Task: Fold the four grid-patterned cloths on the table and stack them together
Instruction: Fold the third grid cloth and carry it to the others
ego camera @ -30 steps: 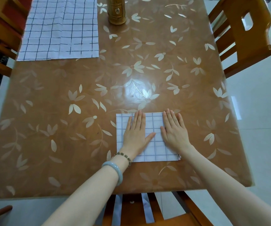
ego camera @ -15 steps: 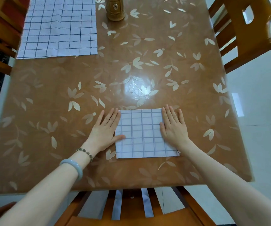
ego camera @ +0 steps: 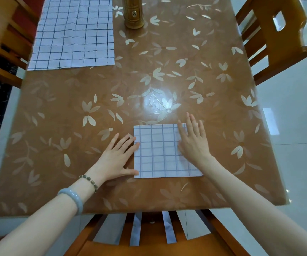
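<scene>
A folded white cloth (ego camera: 158, 152) with a pale blue grid lies flat near the table's front edge. My left hand (ego camera: 116, 158) lies flat on the table beside the cloth's left edge, fingers spread, fingertips and thumb touching that edge. My right hand (ego camera: 193, 143) presses flat on the cloth's right side, fingers apart. At the far left of the table lie unfolded white cloths (ego camera: 73, 32) with a dark grid, spread flat and overlapping; how many lie there I cannot tell.
The table (ego camera: 75, 126) is brown with a glossy leaf pattern. A golden cylinder (ego camera: 134, 12) stands at the back centre. Wooden chairs stand at the right (ego camera: 274, 41), the left (ego camera: 3, 45) and below the front edge (ego camera: 149, 237).
My left hand slid off the folded cloth to its left edge. My right hand shifted slightly along the cloth's right side. The cloth stayed in place.
</scene>
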The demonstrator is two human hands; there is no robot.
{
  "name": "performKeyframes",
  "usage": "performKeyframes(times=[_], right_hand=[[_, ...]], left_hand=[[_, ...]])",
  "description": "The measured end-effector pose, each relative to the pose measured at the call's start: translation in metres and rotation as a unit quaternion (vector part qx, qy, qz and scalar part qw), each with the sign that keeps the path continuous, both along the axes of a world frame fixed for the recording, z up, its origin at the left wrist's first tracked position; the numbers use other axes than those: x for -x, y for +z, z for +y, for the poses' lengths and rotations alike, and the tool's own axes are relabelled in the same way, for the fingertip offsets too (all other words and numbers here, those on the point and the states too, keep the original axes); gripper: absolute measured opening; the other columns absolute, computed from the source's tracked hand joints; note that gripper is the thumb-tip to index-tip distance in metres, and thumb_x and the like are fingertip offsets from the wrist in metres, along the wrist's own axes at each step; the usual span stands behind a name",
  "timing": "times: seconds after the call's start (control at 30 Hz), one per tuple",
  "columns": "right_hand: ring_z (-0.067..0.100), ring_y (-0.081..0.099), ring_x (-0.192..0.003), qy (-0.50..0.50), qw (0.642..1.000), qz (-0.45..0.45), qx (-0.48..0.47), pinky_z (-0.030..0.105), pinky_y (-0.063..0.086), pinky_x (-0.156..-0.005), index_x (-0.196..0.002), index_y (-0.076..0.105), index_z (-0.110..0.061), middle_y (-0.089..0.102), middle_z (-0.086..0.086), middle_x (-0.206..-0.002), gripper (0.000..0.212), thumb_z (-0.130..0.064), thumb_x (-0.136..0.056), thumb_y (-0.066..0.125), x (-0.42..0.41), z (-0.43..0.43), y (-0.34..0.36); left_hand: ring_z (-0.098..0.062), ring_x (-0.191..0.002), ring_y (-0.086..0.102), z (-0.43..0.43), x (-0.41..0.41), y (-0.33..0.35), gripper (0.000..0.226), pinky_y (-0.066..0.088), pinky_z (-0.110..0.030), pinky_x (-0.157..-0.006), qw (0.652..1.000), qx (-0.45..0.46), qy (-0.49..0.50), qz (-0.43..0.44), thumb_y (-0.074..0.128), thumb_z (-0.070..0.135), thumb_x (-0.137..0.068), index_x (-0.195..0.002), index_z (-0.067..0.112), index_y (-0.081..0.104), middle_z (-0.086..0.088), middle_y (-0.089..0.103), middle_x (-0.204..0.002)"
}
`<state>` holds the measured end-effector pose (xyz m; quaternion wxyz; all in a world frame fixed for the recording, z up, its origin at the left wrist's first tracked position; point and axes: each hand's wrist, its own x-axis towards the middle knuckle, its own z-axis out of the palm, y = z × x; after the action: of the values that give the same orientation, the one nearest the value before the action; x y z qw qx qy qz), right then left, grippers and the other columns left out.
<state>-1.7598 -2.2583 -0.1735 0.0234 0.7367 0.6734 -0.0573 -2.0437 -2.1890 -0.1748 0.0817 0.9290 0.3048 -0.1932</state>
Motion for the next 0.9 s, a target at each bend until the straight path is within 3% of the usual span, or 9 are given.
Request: performKeyframes(times=[0.07, 0.13, 0.23, 0.33, 0.57, 0.77, 0.9], right_hand=[[0.043, 0.053, -0.107, 0.019, 0.996, 0.084, -0.022, 0.045, 0.049, -0.081, -0.131, 0.052, -0.009, 0.051, 0.024, -0.123, 0.063, -0.014, -0.07, 0.068, 0.014, 0.002, 0.008], [0.029, 0.048, -0.095, 0.014, 0.982, 0.185, 0.045, 0.036, 0.05, -0.067, -0.131, 0.05, -0.016, 0.044, 0.011, -0.108, 0.059, -0.019, -0.074, 0.067, 0.027, 0.0, 0.017], [0.019, 0.036, -0.09, -0.004, 0.966, 0.224, 0.128, 0.035, 0.049, -0.073, -0.135, 0.042, -0.026, 0.032, 0.002, -0.1, 0.065, -0.026, -0.075, 0.067, 0.027, 0.002, 0.018], [0.017, 0.033, -0.095, -0.015, 0.952, 0.247, 0.18, 0.034, 0.047, -0.083, -0.14, 0.034, -0.032, 0.03, 0.001, -0.104, 0.084, -0.028, -0.067, 0.076, 0.022, 0.003, 0.022], [0.023, 0.034, -0.109, -0.019, 0.949, 0.193, 0.247, 0.036, 0.047, -0.087, -0.149, 0.0, -0.032, 0.03, 0.005, -0.119, 0.125, -0.035, -0.057, 0.085, 0.024, 0.005, 0.027], [0.031, 0.036, -0.119, -0.026, 0.948, 0.142, 0.283, 0.042, 0.047, -0.087, -0.149, -0.011, -0.032, 0.027, 0.012, -0.135, 0.139, -0.033, -0.053, 0.09, 0.026, 0.009, 0.03], [0.033, 0.038, -0.117, -0.039, 0.947, 0.146, 0.284, 0.043, 0.047, -0.086, -0.149, -0.011, -0.032, 0.028, 0.013, -0.133, 0.14, -0.028, -0.053, 0.091, 0.025, 0.011, 0.032]], left_hand=[[-0.027, -0.145, 0.023, 0.001, -0.003, 0.003, 0.104, 0.002, -0.051, -0.116, 1.0, 0.001, 0.001, 0.0, 0.035, 0.086, -0.071, -0.146, 0.015, 0.034, -0.009, 0.035, -0.152], [-0.027, -0.143, 0.028, 0.002, -0.006, 0.007, 0.105, 0.0, -0.052, -0.115, 1.0, -0.003, 0.001, 0.003, 0.035, 0.087, -0.068, -0.145, 0.015, 0.037, -0.01, 0.038, -0.15], [-0.028, -0.139, 0.036, 0.001, -0.01, 0.01, 0.105, 0.0, -0.053, -0.114, 1.0, -0.012, -0.001, 0.007, 0.034, 0.086, -0.066, -0.141, 0.013, 0.043, -0.012, 0.044, -0.146], [-0.027, -0.14, 0.035, 0.0, -0.01, 0.012, 0.105, -0.002, -0.053, -0.113, 1.0, -0.014, 0.008, 0.003, 0.034, 0.085, -0.065, -0.141, 0.014, 0.042, -0.01, 0.044, -0.147], [-0.021, -0.148, 0.003, -0.005, -0.014, 0.017, 0.103, -0.014, -0.047, -0.117, 0.997, 0.006, 0.069, -0.036, 0.058, 0.076, -0.067, -0.149, 0.024, 0.023, -0.002, 0.016, -0.159], [-0.022, -0.148, 0.001, -0.017, -0.029, 0.025, 0.102, -0.002, -0.042, -0.119, 0.984, 0.05, 0.171, -0.029, 0.072, 0.059, -0.067, -0.149, 0.026, 0.021, -0.004, 0.011, -0.16], [-0.023, -0.147, 0.003, -0.019, -0.035, 0.029, 0.103, 0.006, -0.04, -0.117, 0.979, 0.052, 0.197, -0.014, 0.076, 0.055, -0.066, -0.148, 0.025, 0.02, -0.004, 0.011, -0.159]])
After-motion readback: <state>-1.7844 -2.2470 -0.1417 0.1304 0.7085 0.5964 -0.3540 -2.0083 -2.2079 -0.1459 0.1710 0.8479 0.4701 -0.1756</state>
